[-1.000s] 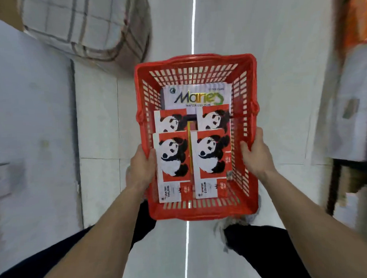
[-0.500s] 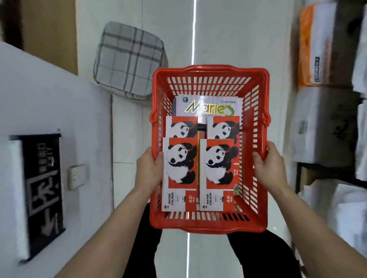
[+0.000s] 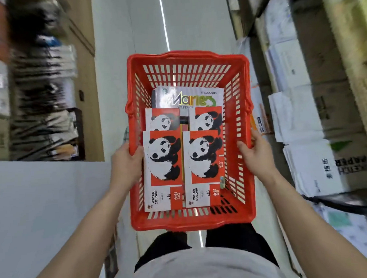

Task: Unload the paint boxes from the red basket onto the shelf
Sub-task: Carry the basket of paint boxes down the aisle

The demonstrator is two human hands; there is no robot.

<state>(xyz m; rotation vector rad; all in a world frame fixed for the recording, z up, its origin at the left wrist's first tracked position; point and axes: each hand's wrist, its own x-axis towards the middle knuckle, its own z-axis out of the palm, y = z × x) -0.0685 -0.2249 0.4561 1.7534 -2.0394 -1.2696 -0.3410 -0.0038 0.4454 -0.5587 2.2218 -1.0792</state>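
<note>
Both bare forearms reach forward and slightly inward from the lower corners of the view, elbows bent and out of sight.

Left hand (image 3: pixel 126 161) clamps the left rim of the red basket (image 3: pixel 193 223): palm against the outer wall, thumb hooked over the rim to the inside, fingers wrapped out of sight on the outer side. Right hand (image 3: pixel 257 155) mirrors it on the right rim, thumb over the top edge and pointing inward, fingers curled around the outside. Both grips are closed on the basket, at about the middle of its long sides, just nearer the body than the handle pivots. The basket is carried level in front of the torso.

Between the two hands, inside the basket, lie the paint boxes. Two panda boxes sit side by side: the left panda box (image 3: pixel 163 170) just inside the left thumb, the right panda box (image 3: pixel 202 169) nearer the right hand, with bare basket floor between it and the right wall. Beyond them, partly covered, are two more panda boxes (image 3: pixel 207 118), and farthest from the grip a white Marie's box (image 3: pixel 189 97), flat.

Outside the right hand are stacked cartons (image 3: pixel 310 167). Outside the left hand the shelving (image 3: pixel 42 102) is blurred.
</note>
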